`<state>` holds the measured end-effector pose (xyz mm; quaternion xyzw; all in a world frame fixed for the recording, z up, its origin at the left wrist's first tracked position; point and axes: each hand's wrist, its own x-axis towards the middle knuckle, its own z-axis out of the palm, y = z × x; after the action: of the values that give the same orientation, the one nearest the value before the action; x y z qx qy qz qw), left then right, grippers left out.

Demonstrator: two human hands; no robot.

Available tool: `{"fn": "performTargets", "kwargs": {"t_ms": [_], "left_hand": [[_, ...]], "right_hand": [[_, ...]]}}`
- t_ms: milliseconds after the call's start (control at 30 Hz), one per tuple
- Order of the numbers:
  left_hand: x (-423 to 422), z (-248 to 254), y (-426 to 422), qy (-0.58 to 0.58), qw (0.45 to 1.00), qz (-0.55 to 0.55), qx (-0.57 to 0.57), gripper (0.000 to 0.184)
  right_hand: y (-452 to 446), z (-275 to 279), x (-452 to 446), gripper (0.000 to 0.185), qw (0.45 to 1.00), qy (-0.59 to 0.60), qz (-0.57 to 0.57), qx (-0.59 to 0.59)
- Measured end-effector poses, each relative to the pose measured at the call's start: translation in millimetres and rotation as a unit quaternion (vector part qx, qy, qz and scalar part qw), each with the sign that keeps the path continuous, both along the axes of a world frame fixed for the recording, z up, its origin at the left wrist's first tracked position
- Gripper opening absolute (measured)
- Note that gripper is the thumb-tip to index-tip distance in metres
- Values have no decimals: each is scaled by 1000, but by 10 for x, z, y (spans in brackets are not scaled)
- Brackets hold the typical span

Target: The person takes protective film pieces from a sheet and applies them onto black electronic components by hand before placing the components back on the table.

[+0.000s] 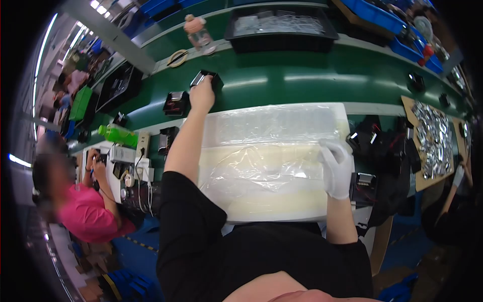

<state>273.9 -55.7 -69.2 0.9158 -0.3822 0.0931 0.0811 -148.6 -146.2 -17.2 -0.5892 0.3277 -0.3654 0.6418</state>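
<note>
My left hand [203, 94] is bare and stretches far forward over the green bench. Its fingers grip the near edge of a small black box [215, 80] with an open top. Beside it on the bench sits a similar black box [175, 102] with something reddish inside. My right hand [336, 171] wears a white glove and rests at the right side of a pale board [282, 201], its fingers loosely bent and apart. Clear plastic film [256, 166], wrinkled and shiny, covers this board in front of me. I see nothing held in the right hand.
A black bin [282, 44] of clear parts stands at the back, near a pink-capped bottle [199, 35]. At left are a green bottle [118, 135], a power strip [143, 146] and a person in pink [90, 211]. Metallic parts [431, 141] fill a carton at right, near another person's gloved hand [458, 176].
</note>
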Motion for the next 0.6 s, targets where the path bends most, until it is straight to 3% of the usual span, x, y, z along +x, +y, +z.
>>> {"fn": "performTargets", "kwargs": {"t_ms": [67,100,133,167,233,267,333,400,533,600], "left_hand": [[-95,102,-50,170,970,-83,-156,37],[-178,160,-87,176,967,-99,-153,37],[-279,233,-115,262,928,-120,-237,34],[-397,296,-131,345,874,-137,-315,31],[-848,470,-122,535,704,-100,-457,32],[-1051,577,-88,538,703,-105,-453,32],[-1430,782,25,714,533,41,-451,43],[-1784,936,27,738,537,111,-393,56],[-1980,812,141,777,531,130,-311,66],[-1995,708,177,817,479,113,-302,69]], "right_hand": [[-5,161,91,21,993,-29,-28,112],[-21,175,119,21,992,-27,-46,111],[-45,178,140,20,989,-58,-9,134],[-63,188,150,19,983,-89,31,155],[-64,241,189,19,985,-98,23,139],[-48,268,227,19,986,-107,32,127],[11,298,272,18,984,-124,63,108],[55,320,297,18,983,-123,82,108],[137,354,336,15,979,-115,136,100],[165,371,328,14,977,-108,159,95]]}}
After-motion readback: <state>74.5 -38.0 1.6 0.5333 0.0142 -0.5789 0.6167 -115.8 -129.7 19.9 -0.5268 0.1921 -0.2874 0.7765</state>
